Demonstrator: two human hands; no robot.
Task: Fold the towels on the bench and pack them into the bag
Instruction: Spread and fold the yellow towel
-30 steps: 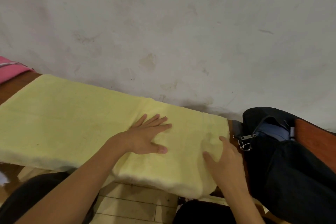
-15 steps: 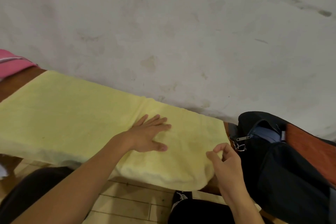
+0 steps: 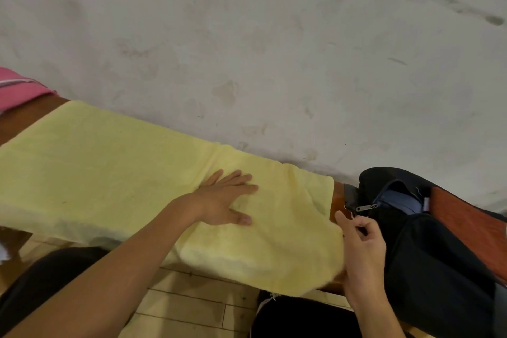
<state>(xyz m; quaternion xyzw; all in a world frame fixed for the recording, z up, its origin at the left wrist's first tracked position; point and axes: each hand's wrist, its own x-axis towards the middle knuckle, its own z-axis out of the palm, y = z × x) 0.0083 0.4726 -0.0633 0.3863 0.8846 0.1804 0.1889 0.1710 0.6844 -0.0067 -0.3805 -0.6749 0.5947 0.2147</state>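
Pressing flat, the left hand point(image 3: 225, 200) spreads on the yellow towel point(image 3: 109, 173); the right hand point(image 3: 362, 244) hovers loosely curled.

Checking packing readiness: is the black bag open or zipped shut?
Open: the black bag gapes at its top, showing blue lining beside a hanging zipper pull.

Bench point(image 3: 337, 197): yellow towel point(image 3: 109, 173), bag point(image 3: 439, 255)

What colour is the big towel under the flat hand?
Pale yellow. The towel shows best in the head view, spread along the bench under the left hand.
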